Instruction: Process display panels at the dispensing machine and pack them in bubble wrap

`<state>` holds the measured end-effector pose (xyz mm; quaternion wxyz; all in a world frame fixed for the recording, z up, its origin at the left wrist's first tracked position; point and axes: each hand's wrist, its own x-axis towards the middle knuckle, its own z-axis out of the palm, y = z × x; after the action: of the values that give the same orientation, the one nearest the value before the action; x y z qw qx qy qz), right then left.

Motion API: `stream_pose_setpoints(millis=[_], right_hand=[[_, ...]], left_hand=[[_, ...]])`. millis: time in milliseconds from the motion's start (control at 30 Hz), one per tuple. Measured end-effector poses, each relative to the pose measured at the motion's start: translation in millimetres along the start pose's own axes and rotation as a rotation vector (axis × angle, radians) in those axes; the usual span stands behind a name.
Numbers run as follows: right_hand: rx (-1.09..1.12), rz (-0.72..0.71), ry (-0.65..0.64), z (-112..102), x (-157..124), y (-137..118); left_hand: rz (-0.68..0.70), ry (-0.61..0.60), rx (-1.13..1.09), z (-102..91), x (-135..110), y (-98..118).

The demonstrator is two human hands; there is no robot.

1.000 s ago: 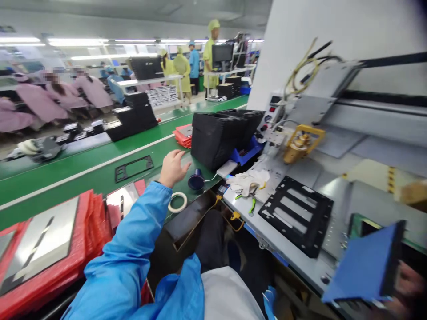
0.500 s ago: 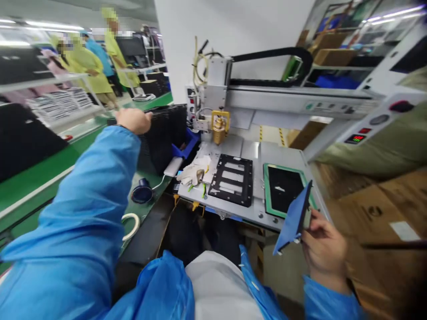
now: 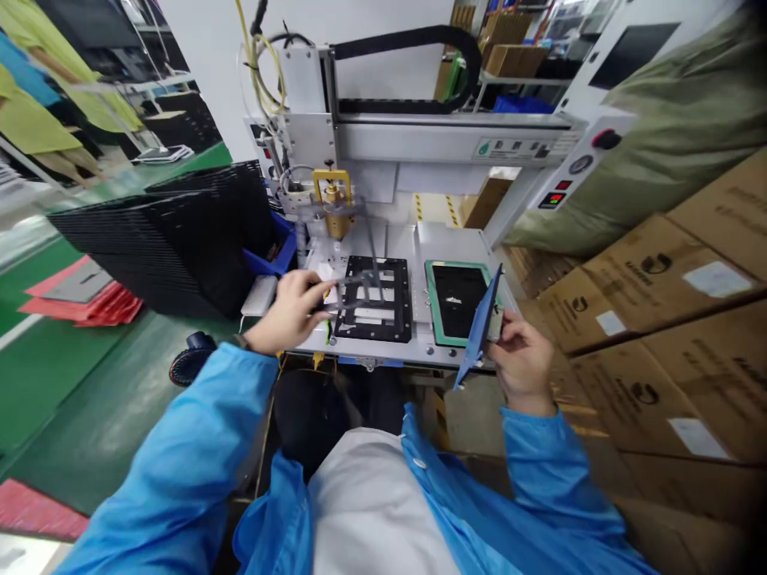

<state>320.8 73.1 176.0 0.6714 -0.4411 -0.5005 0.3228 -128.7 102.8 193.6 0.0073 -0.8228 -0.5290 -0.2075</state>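
My left hand [image 3: 292,313] is closed on the near edge of a thin dark rectangular frame [image 3: 359,280], smeared by motion and tilted up. The frame is above a black slotted fixture plate [image 3: 399,326] on the machine bed. In my right hand [image 3: 522,361] is a thin flat panel with a blue face [image 3: 479,329], held nearly on edge by its right side. Behind that panel, a green-rimmed fixture [image 3: 435,307] with a dark rectangular middle lies on the bed. Whether the panel touches this fixture I cannot tell.
A brass-coloured dispensing head [image 3: 336,217] hangs over the bed from a gantry [image 3: 431,144]. At left stands a tall stack of black frames [image 3: 173,239] beside a blue bin [image 3: 276,259]. Cardboard boxes [image 3: 635,279] are piled at right.
My left hand has come from the black stack towards the machine bed, bringing the thin frame. The view has turned left-to-right and down; my right hand still holds the blue-faced panel.
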Motion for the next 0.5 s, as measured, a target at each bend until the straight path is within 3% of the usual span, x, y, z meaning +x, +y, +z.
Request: stream_pose_setpoints(millis=[67, 167, 300, 400, 500], right_hand=[[0.010, -0.025, -0.028, 3.6, 3.6, -0.6], [0.024, -0.050, -0.091, 5.8, 2.2, -0.4], [0.009, -0.025, -0.130, 5.4, -2.9, -1.4], [-0.014, 0.008, -0.154, 12.4, 2.1, -5.4], [-0.059, -0.001, -0.226, 32.4, 20.5, -9.6]], left_hand=[[0.142, -0.091, -0.075, 48.2, 16.3, 14.8], [0.230, -0.219, -0.131, 86.7, 29.5, 23.7], [0.228, -0.241, -0.144, 104.2, 27.8, 18.3], [0.237, -0.161, -0.136, 118.3, 26.9, 12.7], [0.163, -0.059, -0.125, 131.7, 28.8, 15.5]])
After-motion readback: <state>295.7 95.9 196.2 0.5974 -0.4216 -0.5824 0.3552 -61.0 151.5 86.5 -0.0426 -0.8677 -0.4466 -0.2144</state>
